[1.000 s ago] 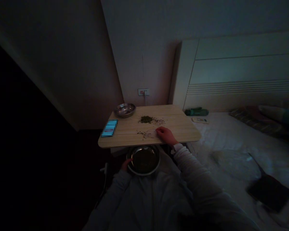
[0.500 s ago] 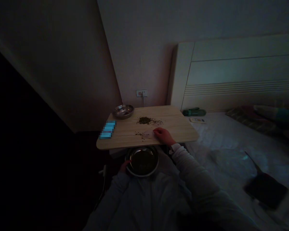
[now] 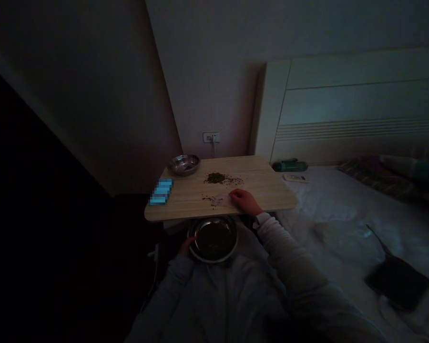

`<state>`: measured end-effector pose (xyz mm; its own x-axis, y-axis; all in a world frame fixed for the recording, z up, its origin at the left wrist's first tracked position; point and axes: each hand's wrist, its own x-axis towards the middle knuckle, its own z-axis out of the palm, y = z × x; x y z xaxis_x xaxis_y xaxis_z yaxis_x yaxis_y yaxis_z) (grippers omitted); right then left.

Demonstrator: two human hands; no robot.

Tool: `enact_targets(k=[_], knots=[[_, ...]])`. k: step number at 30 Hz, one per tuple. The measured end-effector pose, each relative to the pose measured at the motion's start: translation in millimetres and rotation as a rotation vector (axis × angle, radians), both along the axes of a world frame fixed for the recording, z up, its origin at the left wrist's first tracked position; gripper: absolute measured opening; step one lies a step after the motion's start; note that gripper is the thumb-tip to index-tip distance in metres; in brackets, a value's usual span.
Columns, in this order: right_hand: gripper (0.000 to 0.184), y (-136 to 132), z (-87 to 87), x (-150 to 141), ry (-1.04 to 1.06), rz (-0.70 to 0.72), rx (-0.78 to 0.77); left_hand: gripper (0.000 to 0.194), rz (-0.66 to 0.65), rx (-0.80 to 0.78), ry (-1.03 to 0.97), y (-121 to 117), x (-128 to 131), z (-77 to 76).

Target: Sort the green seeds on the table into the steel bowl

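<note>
My left hand (image 3: pixel 188 245) grips the left rim of a steel bowl (image 3: pixel 200 258) at my lap, just below the table's front edge. Dark greenish contents, too dim to identify, cover the bowl's bottom. Over the front of the wooden table (image 3: pixel 180 202), my right hand (image 3: pixel 245 201) is closed, fingertips pinching a thin, pale, see-through piece (image 3: pixel 222 199) whose kind I cannot make out. Small dark grains (image 3: pixel 209 198) lie scattered around that piece. Farther back is a heap of small green-brown grains (image 3: pixel 215 177), with loose reddish ones (image 3: pixel 235 180) spread to its right.
A second steel bowl (image 3: pixel 184 165) stands at the table's back left, behind a blurred-out phone-like screen (image 3: pixel 161 192). On the bed at right lie a green bottle (image 3: pixel 291 166), a white remote (image 3: pixel 295 178) and a dark flat object (image 3: pixel 398 282). A wall socket (image 3: pixel 211 137) holds a plug.
The view has shifted very slightly. Both hands stay in place, the left on the bowl and the right at the pale piece; the grains look the same.
</note>
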<state>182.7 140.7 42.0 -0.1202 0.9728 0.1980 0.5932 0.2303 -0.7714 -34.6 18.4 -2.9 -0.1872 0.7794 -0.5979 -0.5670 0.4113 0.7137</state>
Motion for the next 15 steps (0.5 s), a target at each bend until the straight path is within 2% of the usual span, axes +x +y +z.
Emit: enact_targets(k=[8,11,15], knots=[[0.018,2.8,-0.3,-0.9,0.056,0.018,-0.040,0.025,-0.060,-0.024,-0.025,10.2,-0.3,-10.7],[0.018,3.8,-1.0,-1.1,0.053,0.025,-0.024,0.028,-0.044,-0.071,0.008,8.1,1.1,-6.4],[0.019,5.3,-2.9,-1.2,0.035,0.023,-0.018,0.033,0.061,-0.083,0.035,4.2,4.3,1.4]])
